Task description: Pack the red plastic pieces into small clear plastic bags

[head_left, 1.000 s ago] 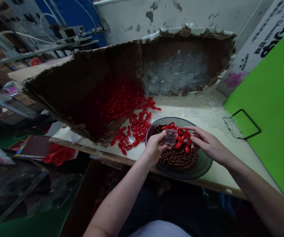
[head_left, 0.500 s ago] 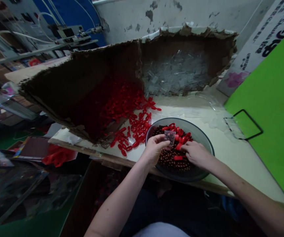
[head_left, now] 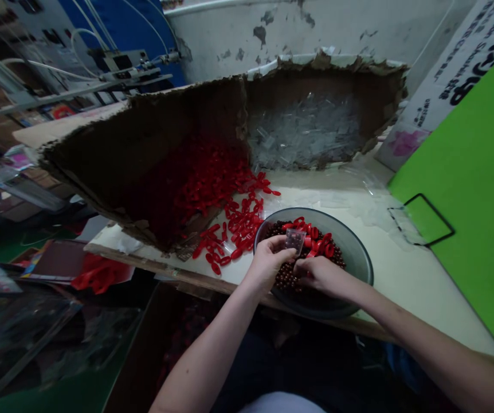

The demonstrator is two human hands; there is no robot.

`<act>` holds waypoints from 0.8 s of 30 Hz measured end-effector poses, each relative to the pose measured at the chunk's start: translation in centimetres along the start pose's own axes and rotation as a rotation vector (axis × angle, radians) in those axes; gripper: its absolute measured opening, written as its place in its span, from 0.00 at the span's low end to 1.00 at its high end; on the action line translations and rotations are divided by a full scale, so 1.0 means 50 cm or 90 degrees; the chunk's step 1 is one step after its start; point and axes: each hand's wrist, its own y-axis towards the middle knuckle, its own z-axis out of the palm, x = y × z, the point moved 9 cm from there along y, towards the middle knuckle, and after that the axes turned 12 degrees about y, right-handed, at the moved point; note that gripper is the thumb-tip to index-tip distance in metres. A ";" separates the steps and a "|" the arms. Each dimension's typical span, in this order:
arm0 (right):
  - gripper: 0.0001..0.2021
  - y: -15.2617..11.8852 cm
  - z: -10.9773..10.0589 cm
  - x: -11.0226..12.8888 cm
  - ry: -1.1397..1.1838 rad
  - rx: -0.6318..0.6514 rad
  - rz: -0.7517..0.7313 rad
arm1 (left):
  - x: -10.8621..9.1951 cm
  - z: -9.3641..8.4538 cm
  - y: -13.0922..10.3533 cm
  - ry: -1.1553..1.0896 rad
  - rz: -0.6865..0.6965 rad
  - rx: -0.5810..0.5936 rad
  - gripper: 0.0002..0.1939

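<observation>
Between its thumb and fingers, my left hand (head_left: 268, 261) pinches a small clear plastic cup (head_left: 295, 241) above the near-left part of a grey bowl (head_left: 361, 258). Dark brown beads (head_left: 287, 276) fill the bowl's bottom, and several red plastic caps (head_left: 316, 245) lie on top of them. My right hand (head_left: 322, 275) is inside the bowl, low over the beads, with its fingers bent together just right of the cup. Its fingertips are partly hidden, so whatever they hold does not show.
Behind the bowl stands a torn cardboard box (head_left: 144, 123) with two compartments. Red caps (head_left: 212, 180) spill from the left one onto the table (head_left: 402, 287); clear plastic cups (head_left: 311, 132) fill the right one. A green panel (head_left: 470, 189) with a black wire handle borders the right side.
My right hand has moved left and slightly down in the bowl, from the red caps to the beads beside the cup. My left hand keeps the cup in nearly the same place.
</observation>
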 end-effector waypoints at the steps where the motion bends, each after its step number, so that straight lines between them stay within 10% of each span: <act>1: 0.06 -0.006 -0.026 -0.001 0.037 -0.028 0.000 | -0.001 -0.002 0.000 0.008 0.004 -0.001 0.13; 7: 0.11 -0.064 -0.201 0.026 0.402 -0.382 -0.044 | -0.002 0.012 -0.007 0.050 -0.005 0.011 0.15; 16: 0.13 -0.052 -0.177 0.090 0.326 -0.325 -0.116 | 0.005 0.040 -0.013 0.034 0.006 0.046 0.15; 24: 0.14 -0.057 -0.187 -0.004 0.297 -0.324 -0.024 | 0.000 0.039 -0.021 -0.091 0.007 0.094 0.16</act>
